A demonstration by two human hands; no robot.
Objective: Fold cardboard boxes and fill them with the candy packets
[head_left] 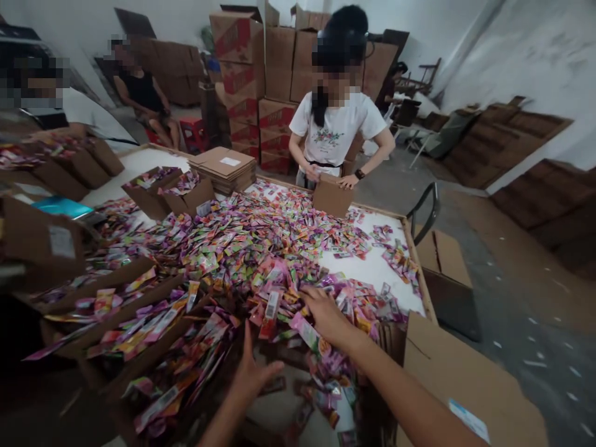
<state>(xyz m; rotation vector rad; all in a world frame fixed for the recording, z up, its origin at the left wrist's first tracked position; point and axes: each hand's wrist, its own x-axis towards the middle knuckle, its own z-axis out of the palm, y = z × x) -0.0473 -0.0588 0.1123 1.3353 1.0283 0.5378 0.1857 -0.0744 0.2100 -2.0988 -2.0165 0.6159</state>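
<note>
A wide heap of small colourful sachets (242, 230) covers the white table. My right hand (326, 313) lies on the near side of the heap, fingers stretched out over the sachets and touching them. My left hand (251, 372) is held with thumb and fingers apart, nothing between them. Just left of it stand open cardboard boxes (135, 335) filled with upright sachets. A pink sachet with a white label (270, 310) lies between my hands at the edge of the heap.
Across the table a person in a white shirt (338, 124) holds a cardboard box (333, 195). Flat cardboard (223, 167) is stacked at the far edge. A large carton (465, 379) stands at my right. Other people sit at the left.
</note>
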